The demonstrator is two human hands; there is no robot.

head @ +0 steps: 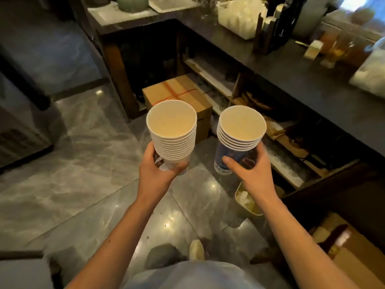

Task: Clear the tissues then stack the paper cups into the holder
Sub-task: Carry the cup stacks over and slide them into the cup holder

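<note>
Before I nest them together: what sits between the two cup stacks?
Nothing. In the head view, only a bare gap separates the left stack from the right stack; the cardboard box sits beyond it.

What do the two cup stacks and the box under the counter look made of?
Left stack: matte white paper, rolled rims. Right stack: apparently paper too, with a dark blue printed side. Box: plain brown cardboard, tied with red string.

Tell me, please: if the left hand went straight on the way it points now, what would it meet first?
Probably the cardboard box on the floor. The left hand, its grip closed around a stack of paper cups, points forward toward it, and the floor between looks free. Depth is unclear from one view.
</note>
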